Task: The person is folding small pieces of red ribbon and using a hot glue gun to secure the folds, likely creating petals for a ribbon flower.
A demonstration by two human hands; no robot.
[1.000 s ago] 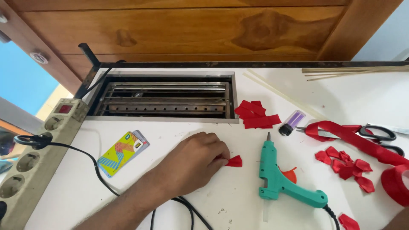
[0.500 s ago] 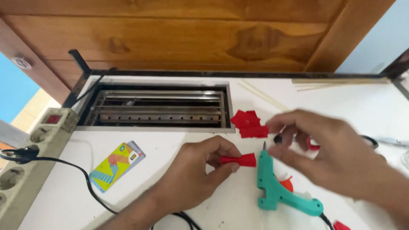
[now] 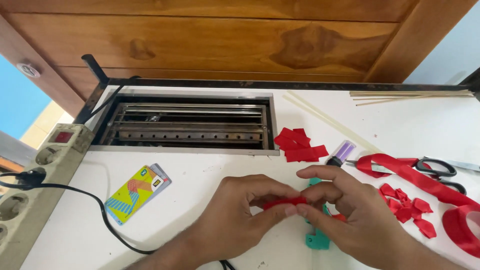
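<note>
Wooden panelling ran along the back of a white desk (image 3: pixel 200 220), into which a steel-framed slot with a metal grille (image 3: pixel 187 122) was sunk. Both hands met near the front edge of the desk: the left hand (image 3: pixel 240 220) and the right hand (image 3: pixel 350 220) were each pinched narrowly on the ends of one small red ribbon piece (image 3: pixel 285 202), held between them just above the desk, thumbs and forefingers closed on it. Directly under the right hand lay a teal glue gun (image 3: pixel 316 240), mostly hidden by the fingers. Behind the hands, just in front of the slot's right corner, sat a small heap of cut red ribbon strips (image 3: pixel 299 146), and beside it a purple lighter (image 3: pixel 341 152). Further right a long red ribbon (image 3: pixel 405 170) trailed across the desk, crossing black-handled scissors (image 3: pixel 440 172), with a scatter of folded red pieces (image 3: pixel 407 207) near it and a roll of red ribbon (image 3: pixel 462 230) at the edge of view. Pale thin sticks (image 3: pixel 410 95) lay at the back right. To the left a colourful card packet (image 3: pixel 137 192) rested flat, and a grey power strip (image 3: pixel 35 195) lay along the left edge with a black cable (image 3: pixel 95 200) plugged in, running toward the person's arms.
</note>
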